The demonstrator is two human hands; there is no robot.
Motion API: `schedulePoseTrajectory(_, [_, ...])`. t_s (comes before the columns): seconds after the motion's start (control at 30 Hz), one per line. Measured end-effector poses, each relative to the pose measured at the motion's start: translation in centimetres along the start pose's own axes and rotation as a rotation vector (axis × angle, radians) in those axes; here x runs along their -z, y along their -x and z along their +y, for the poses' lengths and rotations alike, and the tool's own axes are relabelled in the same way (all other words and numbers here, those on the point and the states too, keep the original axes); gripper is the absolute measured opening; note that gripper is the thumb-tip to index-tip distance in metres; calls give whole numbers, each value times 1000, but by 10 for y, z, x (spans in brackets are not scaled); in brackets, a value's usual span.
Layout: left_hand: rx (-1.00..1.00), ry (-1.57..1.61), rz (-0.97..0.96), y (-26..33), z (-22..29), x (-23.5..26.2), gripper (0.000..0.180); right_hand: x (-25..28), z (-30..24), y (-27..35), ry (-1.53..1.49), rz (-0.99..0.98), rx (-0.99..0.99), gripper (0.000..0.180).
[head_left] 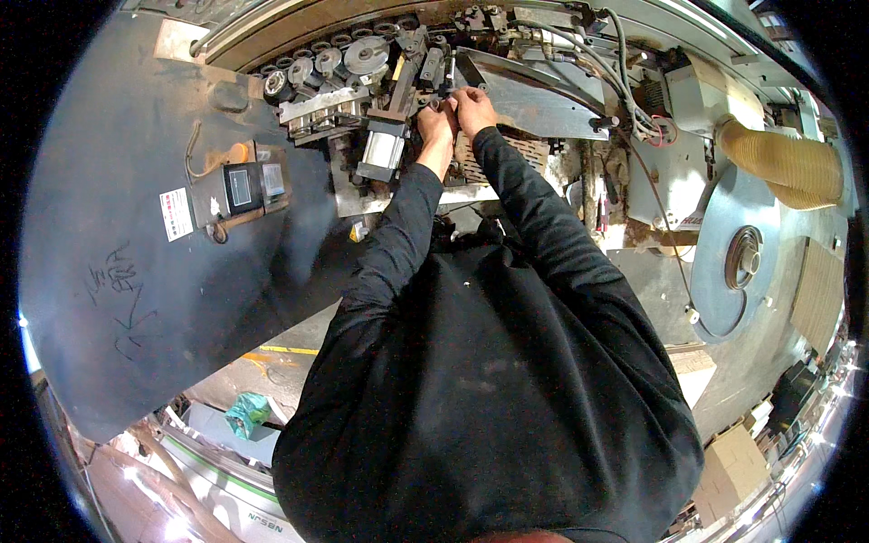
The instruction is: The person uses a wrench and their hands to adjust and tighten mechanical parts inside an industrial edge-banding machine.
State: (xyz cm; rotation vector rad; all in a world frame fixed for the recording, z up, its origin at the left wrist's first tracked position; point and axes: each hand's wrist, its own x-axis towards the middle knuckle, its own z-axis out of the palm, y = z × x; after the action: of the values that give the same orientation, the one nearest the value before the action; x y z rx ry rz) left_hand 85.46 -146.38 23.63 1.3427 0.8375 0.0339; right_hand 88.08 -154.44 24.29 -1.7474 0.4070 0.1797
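Both arms, in black sleeves, reach forward into a metal machine. My left hand (435, 128) is closed, its fingertips at a small part beside a dark upright bracket (405, 83). Close against it, my right hand (473, 112) is also closed, fingers pinched at the same spot. Whatever lies between the fingertips is too small and covered to make out. Left of my hands stands a silver block-shaped cylinder (381, 150). A flat steel plate (554, 107) lies to their right, and a slotted plate (523, 159) sits just below my right hand.
Several rollers (367, 56) line the machine's back left. A dark metal panel (109, 199) carries a control box (241, 188) on the left. Cables (621, 81), a ribbed yellow hose (783, 167) and a large blue-grey reel (724, 271) are at right. A cardboard box (733, 466) stands lower right.
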Motion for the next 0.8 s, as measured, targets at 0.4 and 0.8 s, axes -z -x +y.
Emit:
schedulePoseTrajectory(0.4, [0,-43,32,9,13,12,32,-9,-10,7,-681,-304,-274,12])
schedulePoseTrajectory(0.8, [-2,-9,-2,9,13,13,25,-19,4,18,-546,-235,-60,50])
